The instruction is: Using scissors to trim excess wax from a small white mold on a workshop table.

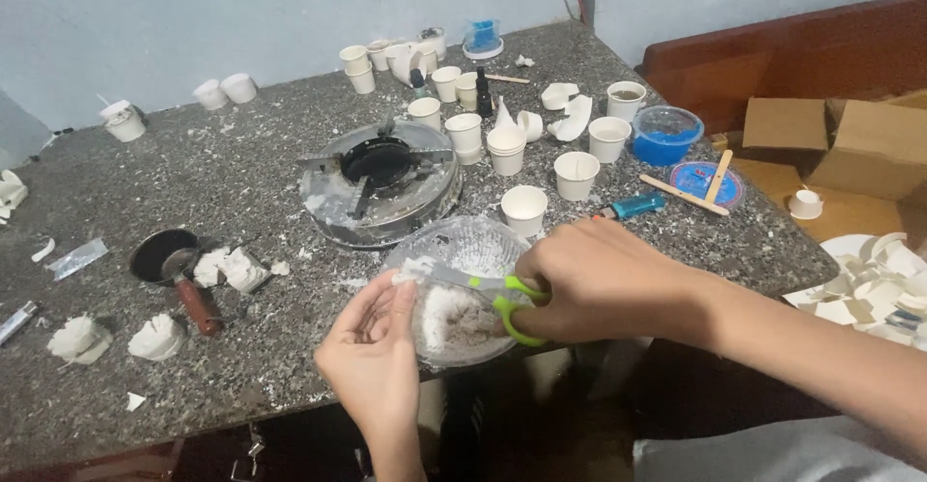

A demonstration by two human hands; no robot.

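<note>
My right hand [603,279] grips green-handled scissors [478,289], blades pointing left over a clear plastic bowl [463,241] that holds white crumbly bits. My left hand [377,342] pinches a small white piece [413,271] at the scissor tips, just above the bowl's left rim. The bowl sits at the front edge of a speckled grey stone table [241,366].
A round gas burner [379,181] stands behind the bowl. Several white paper cups [524,208] cluster to the right, with a blue lighter [632,206], wooden sticks and a blue-filled bowl [666,134]. A small dark pan [166,258] and white wax lumps lie left. Cardboard boxes sit far right.
</note>
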